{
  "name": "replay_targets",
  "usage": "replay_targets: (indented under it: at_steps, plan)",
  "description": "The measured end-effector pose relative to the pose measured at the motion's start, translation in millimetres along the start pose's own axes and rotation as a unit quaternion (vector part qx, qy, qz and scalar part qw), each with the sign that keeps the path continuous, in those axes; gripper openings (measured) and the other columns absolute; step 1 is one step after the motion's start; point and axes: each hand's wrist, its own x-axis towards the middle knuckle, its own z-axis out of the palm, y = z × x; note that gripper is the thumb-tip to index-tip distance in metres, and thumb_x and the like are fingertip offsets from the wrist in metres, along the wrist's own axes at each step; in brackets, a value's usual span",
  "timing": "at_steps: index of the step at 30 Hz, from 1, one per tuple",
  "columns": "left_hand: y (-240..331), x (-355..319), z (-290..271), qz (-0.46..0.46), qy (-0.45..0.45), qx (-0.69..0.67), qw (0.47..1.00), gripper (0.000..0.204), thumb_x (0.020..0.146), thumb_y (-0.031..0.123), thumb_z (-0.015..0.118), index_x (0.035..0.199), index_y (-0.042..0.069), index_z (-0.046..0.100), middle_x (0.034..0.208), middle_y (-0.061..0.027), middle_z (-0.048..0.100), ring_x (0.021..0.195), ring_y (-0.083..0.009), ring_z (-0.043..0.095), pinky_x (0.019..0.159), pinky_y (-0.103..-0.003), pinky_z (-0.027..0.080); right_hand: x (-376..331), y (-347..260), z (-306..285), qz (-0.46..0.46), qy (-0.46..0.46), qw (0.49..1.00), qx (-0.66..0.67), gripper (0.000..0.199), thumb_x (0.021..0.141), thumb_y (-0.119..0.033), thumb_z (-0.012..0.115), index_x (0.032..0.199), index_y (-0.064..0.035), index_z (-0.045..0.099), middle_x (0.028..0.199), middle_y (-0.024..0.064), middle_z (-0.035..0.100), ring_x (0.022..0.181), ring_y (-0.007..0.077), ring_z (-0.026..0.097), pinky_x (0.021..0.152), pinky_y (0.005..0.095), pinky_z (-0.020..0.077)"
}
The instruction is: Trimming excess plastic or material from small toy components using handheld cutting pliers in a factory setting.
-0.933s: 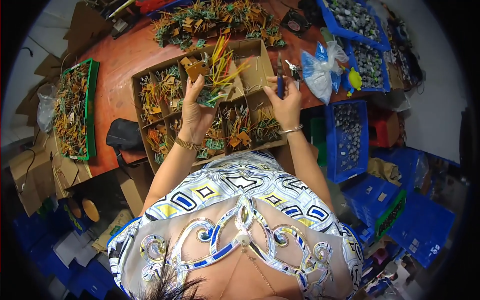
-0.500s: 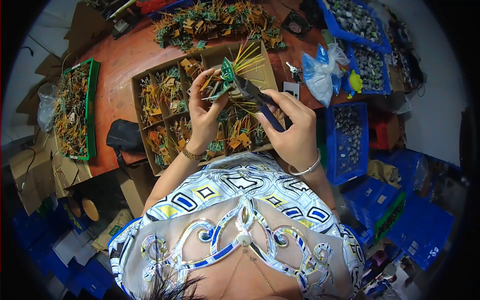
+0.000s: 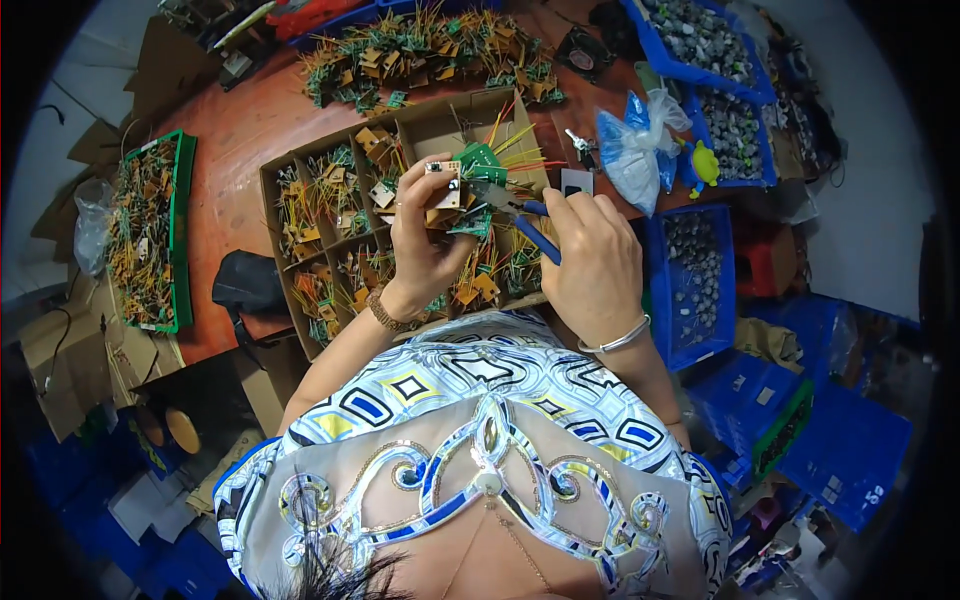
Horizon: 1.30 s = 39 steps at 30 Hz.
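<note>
My left hand (image 3: pixel 425 245) grips a small cluster of green circuit boards (image 3: pixel 482 165) with red and yellow wires sticking out to the right. A tan board (image 3: pixel 443 187) shows between its fingers. Wrapped around the blue handles of a pair of cutting pliers (image 3: pixel 541 240) is my right hand (image 3: pixel 597 255). The plier jaws reach in at the right side of the boards; whether they touch a wire is too small to tell. Both hands are above a divided cardboard box (image 3: pixel 424 127) whose compartments hold wired boards.
A heap of wired boards (image 3: pixel 420 58) lies beyond the box. A green tray (image 3: pixel 184 230) of boards stands left, near a black pouch (image 3: pixel 247 280). To the right are a tied plastic bag (image 3: pixel 638 155), a yellow-green toy figure (image 3: pixel 706 163) and a blue bin (image 3: pixel 660 290) of small parts.
The boards have been turned in my left hand, bringing a tan board face into view. My right hand has shifted slightly down and right with the pliers, their jaws still by the boards.
</note>
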Motion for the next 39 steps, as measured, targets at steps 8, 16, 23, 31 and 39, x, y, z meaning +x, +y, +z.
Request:
replay_targets:
  at_steps: [8,16,23,31,39]
  plan:
    - [-10,-8,-3,0.055,0.000,0.009,0.998,0.066,0.068,-0.007,0.073,0.125,0.005,0.042,0.133,-0.0232,0.040,0.116,-0.0286,0.053,0.088,-0.033,0.053,-2,-14,-4,0.009,-0.020,0.997,-0.073,0.049,0.065,-0.002,0.069,0.112,0.0027,0.059,0.088,0.0116,0.057,0.085,0.0268,0.056,0.075,0.0361,0.0459]
    - [-13,-9,-13,0.101,-0.027,0.062,0.993,0.063,0.074,-0.006,0.070,0.127,0.009,0.039,0.134,-0.0249,0.038,0.110,-0.0251,0.057,0.086,-0.031,0.050,3,-6,-2,-0.012,-0.053,0.998,-0.042,0.026,0.070,-0.005,0.065,0.095,-0.0005,0.060,0.085,0.0109,0.060,0.085,0.0268,0.058,0.073,0.0373,0.0476]
    - [-18,-15,-10,0.088,-0.006,0.006,0.996,0.062,0.070,-0.002,0.074,0.123,0.008,0.043,0.131,-0.0232,0.044,0.115,-0.0296,0.053,0.092,-0.033,0.047,6,13,1,-0.004,-0.121,0.992,0.031,0.029,0.070,-0.004,0.066,0.098,-0.0021,0.066,0.080,0.0144,0.064,0.077,0.0322,0.063,0.068,0.0403,0.0504]
    - [-10,-17,-7,-0.171,0.044,-0.175,0.969,0.047,0.084,0.001,0.061,0.126,0.006,0.041,0.124,-0.0105,0.050,0.107,-0.0145,0.055,0.088,-0.026,0.047,19,47,16,0.067,-0.225,0.871,0.432,0.020,0.079,-0.006,0.070,0.096,0.0047,0.068,0.078,0.0025,0.064,0.074,0.0055,0.056,0.067,0.0228,0.0460]
    - [8,-13,1,-0.450,0.108,-0.410,0.786,0.040,0.090,0.020,0.057,0.127,0.011,0.045,0.106,-0.0026,0.057,0.093,-0.0121,0.058,0.069,-0.027,0.054,20,-4,42,0.020,0.081,0.926,0.369,0.014,0.080,-0.004,0.069,0.090,0.0003,0.061,0.076,0.0064,0.064,0.067,0.0122,0.062,0.060,0.0248,0.0466]
